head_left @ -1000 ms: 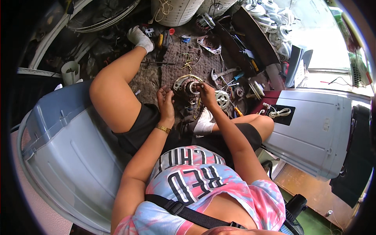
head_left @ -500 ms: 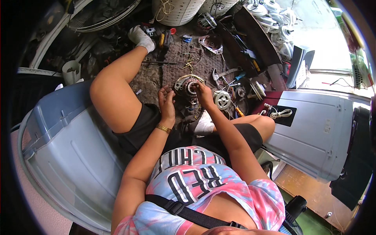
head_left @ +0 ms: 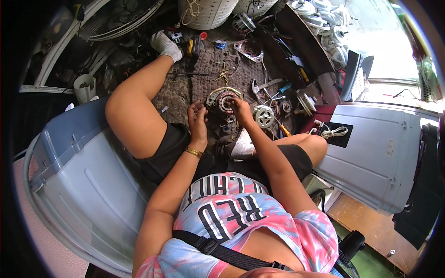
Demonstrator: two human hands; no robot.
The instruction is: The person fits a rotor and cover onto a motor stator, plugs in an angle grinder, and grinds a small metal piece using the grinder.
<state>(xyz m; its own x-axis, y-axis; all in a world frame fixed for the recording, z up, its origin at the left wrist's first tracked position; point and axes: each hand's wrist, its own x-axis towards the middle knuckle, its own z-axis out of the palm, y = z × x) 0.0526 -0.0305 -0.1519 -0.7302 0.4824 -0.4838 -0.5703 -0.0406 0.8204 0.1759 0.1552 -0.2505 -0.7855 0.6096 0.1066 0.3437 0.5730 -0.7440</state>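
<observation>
A round motor stator (head_left: 220, 106) with a ring of windings sits in its metal housing on the brown mat (head_left: 209, 69) between my legs. My right hand (head_left: 241, 112) is at the ring's right side, its fingertips pinched together at the inner rim. What lies between those fingertips is too small to make out. Just left of the housing my left hand (head_left: 198, 121) hovers with fingers loosely bent and apart, holding nothing. A gold watch band (head_left: 193, 152) circles my left wrist.
Right of the motor lie a silver motor end cover (head_left: 263, 116), a hammer (head_left: 267, 85) and an orange-handled screwdriver (head_left: 284, 130). Farther off are a metal bracket plate (head_left: 249, 50) and a dark wooden tray (head_left: 289, 53). Grey-blue appliance casings (head_left: 88, 185) flank me.
Both hands stay at nearly the same places around the motor. The view has shifted very slightly.
</observation>
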